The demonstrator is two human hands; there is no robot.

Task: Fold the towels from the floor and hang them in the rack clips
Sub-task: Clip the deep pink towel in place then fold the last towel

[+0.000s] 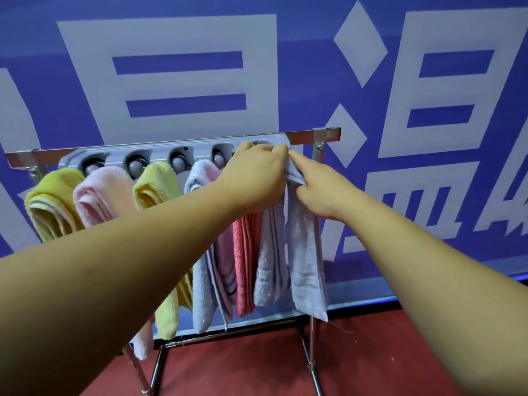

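A grey clip strip (160,155) runs along the metal rack bar (308,136). Folded towels hang from its clips: yellow (51,207), pink (97,195), yellow (154,184) and pale blue with pink (200,178). A coral towel (245,252) hangs below my left hand. My left hand (254,175) grips the top of a folded lavender towel (303,252) at the rightmost clip. My right hand (317,190) pinches the same towel's top edge, index finger pointing up toward the clip. That clip is mostly hidden behind my hands.
The chrome rack stands on legs (311,355) over a dark red floor (243,367). A blue wall with large white characters (177,81) is right behind the rack.
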